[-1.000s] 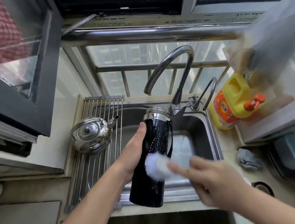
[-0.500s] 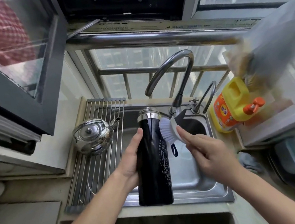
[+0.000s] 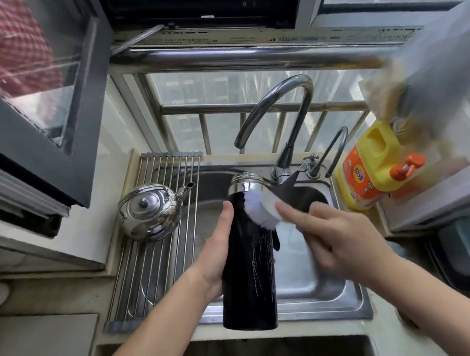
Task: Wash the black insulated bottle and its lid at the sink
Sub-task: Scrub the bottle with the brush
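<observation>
The left hand (image 3: 222, 255) gripped the black insulated bottle (image 3: 251, 278) upright above the sink (image 3: 339, 309) while the right hand (image 3: 340, 239) held a white brush (image 3: 260, 207) against its neck, where hard scrubbing risked knocking the wet-looking body loose.

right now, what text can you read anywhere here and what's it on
Nothing is sharp enough to quote.
On the jug label: print on orange, too blurred to read.
On the window frame strip: a row of small print, too small to read.
On the bottle: white marks down its side, blurred; cannot tell if they are text.
</observation>
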